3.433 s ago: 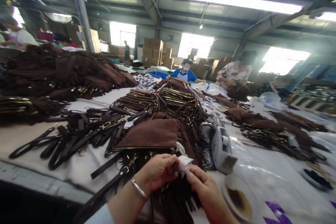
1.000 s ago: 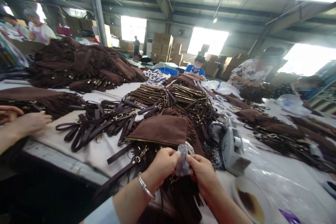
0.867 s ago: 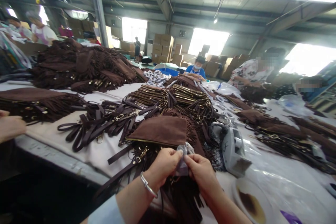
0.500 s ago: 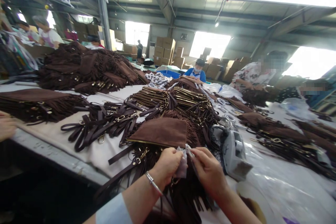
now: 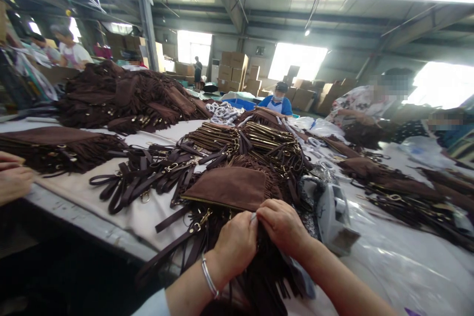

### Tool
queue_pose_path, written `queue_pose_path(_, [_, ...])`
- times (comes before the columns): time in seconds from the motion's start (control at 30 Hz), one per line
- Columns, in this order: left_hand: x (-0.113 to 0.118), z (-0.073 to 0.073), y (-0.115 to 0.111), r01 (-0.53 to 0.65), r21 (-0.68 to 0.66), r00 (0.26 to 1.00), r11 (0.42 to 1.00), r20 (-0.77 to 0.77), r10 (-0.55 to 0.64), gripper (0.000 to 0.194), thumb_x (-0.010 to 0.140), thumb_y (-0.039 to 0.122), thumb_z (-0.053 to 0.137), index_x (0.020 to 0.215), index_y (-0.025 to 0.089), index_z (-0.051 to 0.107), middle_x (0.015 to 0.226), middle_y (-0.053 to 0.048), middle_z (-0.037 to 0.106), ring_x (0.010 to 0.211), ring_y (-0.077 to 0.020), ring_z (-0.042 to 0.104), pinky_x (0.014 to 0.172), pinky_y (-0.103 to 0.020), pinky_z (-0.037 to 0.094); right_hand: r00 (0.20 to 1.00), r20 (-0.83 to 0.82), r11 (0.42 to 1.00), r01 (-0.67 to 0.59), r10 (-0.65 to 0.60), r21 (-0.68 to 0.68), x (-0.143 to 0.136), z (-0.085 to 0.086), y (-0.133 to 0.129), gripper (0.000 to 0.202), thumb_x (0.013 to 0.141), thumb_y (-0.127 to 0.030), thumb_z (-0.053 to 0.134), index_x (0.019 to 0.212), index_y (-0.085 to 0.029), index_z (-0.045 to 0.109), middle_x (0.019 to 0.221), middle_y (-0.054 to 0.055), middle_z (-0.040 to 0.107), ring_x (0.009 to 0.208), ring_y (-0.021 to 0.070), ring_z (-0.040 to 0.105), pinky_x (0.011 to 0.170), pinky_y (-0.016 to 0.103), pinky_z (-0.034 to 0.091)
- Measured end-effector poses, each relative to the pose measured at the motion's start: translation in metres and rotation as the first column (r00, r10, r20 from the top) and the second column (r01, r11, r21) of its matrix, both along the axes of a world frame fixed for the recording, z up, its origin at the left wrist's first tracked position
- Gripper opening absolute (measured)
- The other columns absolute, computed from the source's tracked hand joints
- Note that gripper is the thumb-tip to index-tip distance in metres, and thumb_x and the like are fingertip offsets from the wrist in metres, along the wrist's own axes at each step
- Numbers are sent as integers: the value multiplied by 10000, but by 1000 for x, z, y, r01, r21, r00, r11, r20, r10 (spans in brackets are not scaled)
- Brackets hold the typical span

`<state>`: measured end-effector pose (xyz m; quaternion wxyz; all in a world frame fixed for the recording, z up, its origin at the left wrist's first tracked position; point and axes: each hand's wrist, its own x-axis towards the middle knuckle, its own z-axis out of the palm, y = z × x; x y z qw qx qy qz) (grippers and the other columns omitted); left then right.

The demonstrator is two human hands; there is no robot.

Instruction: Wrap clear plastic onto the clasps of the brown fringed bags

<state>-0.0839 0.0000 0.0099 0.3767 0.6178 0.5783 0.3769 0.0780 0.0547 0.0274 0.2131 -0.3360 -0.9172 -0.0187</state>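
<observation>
A brown fringed pouch (image 5: 227,187) with a gold zipper lies on a pile at the centre. Just below its right corner, my left hand (image 5: 239,239) and my right hand (image 5: 283,224) meet, both closed. Between the fingertips a bit of pale material shows; most of it is hidden. Dark fringe hangs beneath the hands, and a pale plastic piece (image 5: 301,276) shows under my right forearm. Dark straps with gold clasps (image 5: 194,227) lie to the left of my left hand.
Wrist straps (image 5: 140,177), stacked zippered pouches (image 5: 266,138) and a white tape dispenser (image 5: 335,222) surround the work area. Clear plastic (image 5: 403,256) covers the right side. Another person's hands (image 5: 13,177) are at the left edge. A large brown pile (image 5: 122,91) stands behind; more people work farther back.
My hands have come together, and the clear packet that showed between them is now mostly hidden. My right hand moved left over the pouch corner. The other person's hands moved further into view.
</observation>
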Motion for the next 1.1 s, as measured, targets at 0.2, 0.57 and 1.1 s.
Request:
queue_pose_path(0.2, [-3, -5, 0, 88, 132, 917, 987, -398, -28, 335, 958, 295, 275, 918, 193, 592, 902, -133, 646, 806, -256, 615, 698, -338, 377, 999, 35, 995, -44, 41, 92, -5, 4, 4, 173, 927, -196, 490, 999, -197, 647, 918, 59, 653, 846, 179, 561, 780, 304, 386])
queue_pose_path(0.57, [-17, -1, 17, 367, -439, 848, 820, 521, -100, 261, 822, 438, 517, 737, 192, 495, 540, 82, 288, 431, -66, 204, 433, -214, 153, 965, 170, 963, -224, 198, 148, -2, 2, 8, 178, 943, -264, 506, 849, -203, 644, 860, 44, 657, 797, 171, 500, 752, 319, 353])
queue_pose_path(1.1, [7, -21, 6, 125, -381, 871, 916, 485, 83, 278, 841, 448, 484, 721, 198, 458, 535, 85, 349, 415, -56, 237, 408, -202, 178, 824, -463, 910, 407, -326, 84, 123, 4, 8, 239, 839, -264, 584, 1038, -188, 692, 1075, 108, 686, 960, 240, 626, 869, 375, 480])
